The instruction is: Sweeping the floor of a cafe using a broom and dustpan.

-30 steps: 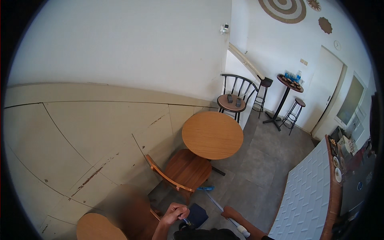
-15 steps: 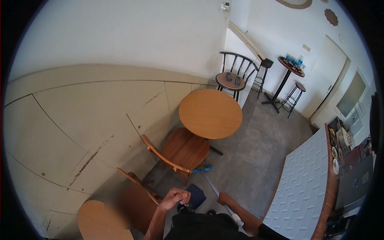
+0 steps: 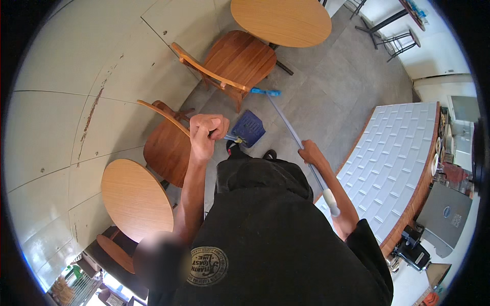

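Note:
My left hand (image 3: 208,133) is closed around the handle of a long-handled dark blue dustpan (image 3: 249,127). The pan rests on the grey floor just ahead of my feet, and only a short piece of its handle shows beyond my fist. My right hand (image 3: 311,153) grips the pale shaft of a broom (image 3: 286,120), whose white upper end lies along my forearm. Its bright blue head (image 3: 266,92) is on the floor beside the front of a wooden chair (image 3: 240,58), beyond the dustpan and apart from it.
A round wooden table (image 3: 283,20) stands past that chair. Another chair (image 3: 168,143) and round table (image 3: 138,199) are close on my left, along the beige wall panels (image 3: 117,122). On my right runs a white-tiled counter (image 3: 383,158) carrying a laptop (image 3: 444,214).
The view has tipped downward, bringing my torso and more of the dustpan into sight. My hands appear wider apart. The broom head stays near the chair, with little clear movement.

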{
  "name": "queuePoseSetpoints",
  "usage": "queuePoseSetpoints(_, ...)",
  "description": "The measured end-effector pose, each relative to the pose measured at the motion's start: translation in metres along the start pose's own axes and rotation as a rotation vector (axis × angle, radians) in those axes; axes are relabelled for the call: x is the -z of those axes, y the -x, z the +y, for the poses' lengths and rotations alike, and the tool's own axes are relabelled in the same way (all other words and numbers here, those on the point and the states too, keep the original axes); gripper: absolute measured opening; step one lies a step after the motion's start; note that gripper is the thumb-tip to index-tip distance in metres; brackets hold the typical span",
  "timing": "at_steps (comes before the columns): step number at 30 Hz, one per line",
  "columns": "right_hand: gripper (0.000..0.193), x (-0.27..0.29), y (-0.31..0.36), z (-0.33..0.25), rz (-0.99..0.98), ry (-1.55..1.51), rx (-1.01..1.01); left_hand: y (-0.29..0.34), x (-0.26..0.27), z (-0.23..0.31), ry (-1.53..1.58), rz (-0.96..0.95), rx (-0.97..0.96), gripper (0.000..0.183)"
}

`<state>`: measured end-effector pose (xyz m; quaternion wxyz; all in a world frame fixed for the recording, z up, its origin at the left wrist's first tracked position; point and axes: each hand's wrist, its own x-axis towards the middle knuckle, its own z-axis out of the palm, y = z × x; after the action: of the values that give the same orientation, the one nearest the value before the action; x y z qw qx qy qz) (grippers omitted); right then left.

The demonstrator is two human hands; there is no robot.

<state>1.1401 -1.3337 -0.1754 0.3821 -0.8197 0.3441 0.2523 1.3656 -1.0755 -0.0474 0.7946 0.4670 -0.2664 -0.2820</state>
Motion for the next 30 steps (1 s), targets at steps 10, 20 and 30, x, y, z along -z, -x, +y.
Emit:
queuePoseSetpoints(10, 0.021, -0.080, -0.017, 0.069, 0.134, 0.278, 0.157, 0.028, -0.015, 0.010, -0.027, 0.051, -0.049, 0.039)
queuePoseSetpoints(20, 0.025, -0.013, 0.045, 0.049, 0.124, 0.006, -0.015, 0.031, -0.016, 0.003, -0.062, 0.058, -0.105, 0.040)
queuePoseSetpoints(30, 0.026, -0.027, -0.076, 0.059, 0.169, 0.056, -0.031, 0.043, -0.020, -0.005, -0.076, 0.142, -0.124, 0.041)
